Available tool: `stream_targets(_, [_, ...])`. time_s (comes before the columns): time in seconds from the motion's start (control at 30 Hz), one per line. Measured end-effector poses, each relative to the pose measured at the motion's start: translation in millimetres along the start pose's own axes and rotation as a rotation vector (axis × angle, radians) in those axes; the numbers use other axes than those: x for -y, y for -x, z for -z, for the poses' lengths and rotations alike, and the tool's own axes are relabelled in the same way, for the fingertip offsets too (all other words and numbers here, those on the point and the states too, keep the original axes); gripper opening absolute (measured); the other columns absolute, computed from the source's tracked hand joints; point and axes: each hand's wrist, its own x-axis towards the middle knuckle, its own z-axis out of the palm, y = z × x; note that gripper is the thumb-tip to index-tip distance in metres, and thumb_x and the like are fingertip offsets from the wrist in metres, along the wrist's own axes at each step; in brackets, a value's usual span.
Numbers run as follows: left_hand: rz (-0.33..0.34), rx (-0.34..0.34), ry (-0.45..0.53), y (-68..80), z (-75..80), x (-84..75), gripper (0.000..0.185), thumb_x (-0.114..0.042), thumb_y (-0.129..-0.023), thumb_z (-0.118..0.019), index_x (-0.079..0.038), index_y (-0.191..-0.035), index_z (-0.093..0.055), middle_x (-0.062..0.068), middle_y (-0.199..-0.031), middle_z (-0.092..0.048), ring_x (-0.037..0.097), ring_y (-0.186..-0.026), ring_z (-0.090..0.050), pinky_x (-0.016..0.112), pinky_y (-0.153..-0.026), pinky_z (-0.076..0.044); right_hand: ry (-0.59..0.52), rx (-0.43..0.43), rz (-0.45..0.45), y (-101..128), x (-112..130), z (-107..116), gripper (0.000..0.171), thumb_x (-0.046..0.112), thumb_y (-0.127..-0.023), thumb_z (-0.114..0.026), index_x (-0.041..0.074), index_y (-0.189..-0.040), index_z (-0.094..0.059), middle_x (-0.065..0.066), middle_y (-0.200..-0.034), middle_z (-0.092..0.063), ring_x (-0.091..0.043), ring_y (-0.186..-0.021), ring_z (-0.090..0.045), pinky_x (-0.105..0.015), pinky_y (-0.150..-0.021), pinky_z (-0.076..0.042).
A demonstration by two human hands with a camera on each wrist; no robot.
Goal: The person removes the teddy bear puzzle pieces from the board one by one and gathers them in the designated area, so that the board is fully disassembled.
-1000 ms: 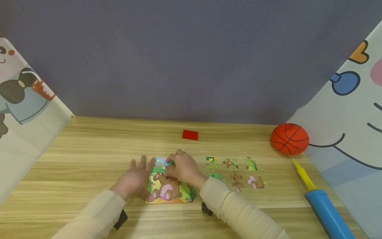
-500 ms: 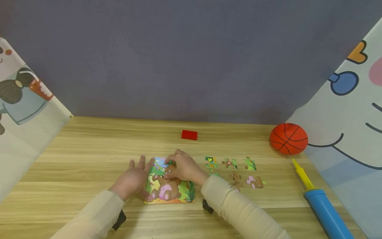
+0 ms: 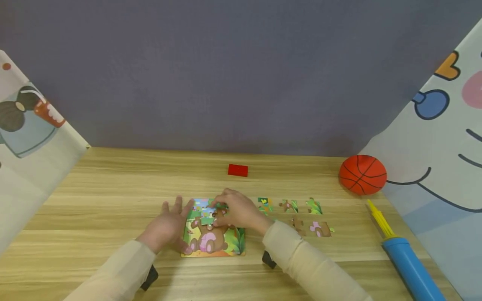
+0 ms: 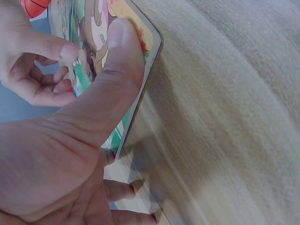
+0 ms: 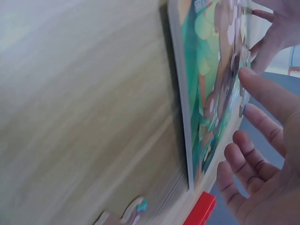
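The left hand [image 3: 167, 225] lies flat, fingers straight and spread, thumb pressing down. Just to its right, the right hand [image 3: 235, 211] arches, fingertips curled and pinching. Both cream-sleeved forearms reach in from the near edge.

Pump [image 3: 410, 267] cut off bottom edge

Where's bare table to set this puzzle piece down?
Bare wood lies left of the puzzle board, beyond the left hand, and behind the red block. Crowded: loose pieces right of the right hand, toward the basketball and pump.
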Motion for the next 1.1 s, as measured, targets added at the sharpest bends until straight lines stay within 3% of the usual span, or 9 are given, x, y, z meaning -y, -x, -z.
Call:
stream_targets(0.27, [-0.004, 0.011, 0.001, 0.0, -0.4, 1.1, 0.129, -0.03, -0.063, -0.095, 0.001, -0.16, -0.017, 0.038, -0.161, -0.002, 0.068, -0.14, -0.009, 0.076, -0.086, -0.05, -0.038, -0.023, -0.008, 15.6, -10.0, 9.1, 0.041, 0.031, -0.082, -0.087, 0.024, -0.12, -0.073, 0.001, -0.112, -0.062, -0.018, -0.1, -0.059, -0.038, -0.089, -0.054])
stream_targets(0.47, [-0.004, 0.009, -0.001, 0.4, 0.0, 0.0, 0.129, -0.029, -0.062, -0.095, 0.0, -0.161, -0.016, 0.037, -0.161, -0.002, 0.067, -0.141, -0.009, 0.077, -0.084, -0.049, -0.079, -0.044, -0.01, 29.1, -20.6, 14.9, 0.041, 0.029, -0.083, -0.086, 0.023, -0.121, -0.072, 0.0, -0.11, -0.061, -0.02, -0.094, -0.058, -0.038, -0.08, -0.054])
stream_targets(0.63, [-0.005, 0.011, -0.006, 0.2, 0.4, -0.4, 0.129, -0.029, -0.062, -0.095, 0.001, -0.16, -0.017, 0.038, -0.161, -0.002, 0.067, -0.14, -0.009, 0.076, -0.085, -0.05, -0.08, -0.067, -0.029, 40.9, -29.1, 20.2, 0.041, 0.03, -0.082, -0.086, 0.024, -0.12, -0.073, 0.001, -0.112, -0.062, -0.022, -0.102, -0.06, -0.04, -0.084, -0.055])
stream_targets(1.0, [-0.001, 0.007, 0.011, -1.0, -0.8, -0.3, 0.129, -0.026, -0.062, -0.095, 0.001, -0.161, -0.016, 0.038, -0.161, -0.002, 0.068, -0.14, -0.007, 0.074, -0.084, -0.051, -0.093, -0.11, -0.042, 66.3, -47.9, 31.5, 0.04, 0.031, -0.082, -0.086, 0.024, -0.12, -0.073, 0.0, -0.114, -0.063, -0.023, -0.106, -0.06, -0.04, -0.083, -0.055])
stream_targets(1.1, [-0.004, 0.003, 0.008, -0.8, -0.8, -0.1, 0.13, -0.027, -0.062, -0.095, 0.001, -0.16, -0.016, 0.038, -0.161, -0.002, 0.068, -0.14, -0.008, 0.073, -0.083, -0.053, -0.124, -0.11, -0.044, 75.5, -52.5, 35.1, 0.042, 0.031, -0.083, -0.086, 0.023, -0.122, -0.073, -0.001, -0.112, -0.063, -0.025, -0.101, -0.059, -0.039, -0.08, -0.053])
